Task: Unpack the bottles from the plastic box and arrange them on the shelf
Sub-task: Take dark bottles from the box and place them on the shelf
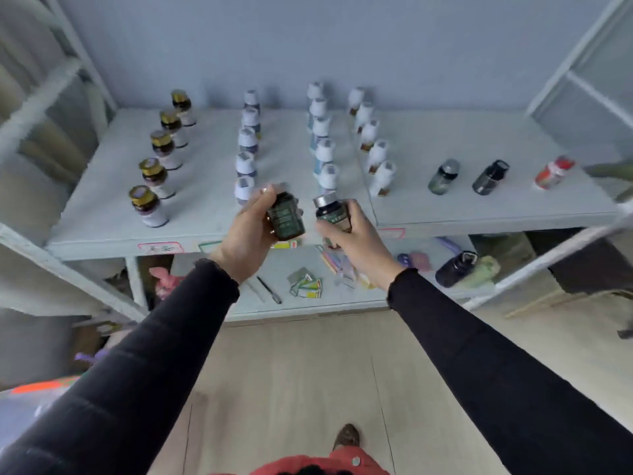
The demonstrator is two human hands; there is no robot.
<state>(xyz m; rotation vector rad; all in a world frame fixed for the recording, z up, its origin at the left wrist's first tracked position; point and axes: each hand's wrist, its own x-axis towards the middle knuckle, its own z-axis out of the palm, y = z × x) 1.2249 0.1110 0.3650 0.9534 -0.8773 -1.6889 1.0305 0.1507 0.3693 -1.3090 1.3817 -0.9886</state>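
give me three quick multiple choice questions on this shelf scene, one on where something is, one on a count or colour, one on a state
1. Where does the red bottle stand?
A. far right of the top shelf
B. among the gold-capped bottles
C. on the floor

2. How many gold-capped bottles are in the leftmost row?
A. three
B. five
C. eight

3. What are the hands doing?
A. both are free
B. only the left holds a bottle
C. each holds a dark bottle

Answers:
1 A, it is the last bottle on the right of the top shelf.
2 B, five gold caps line up front to back.
3 C, the left hand grips one dark bottle and the right hand grips another.
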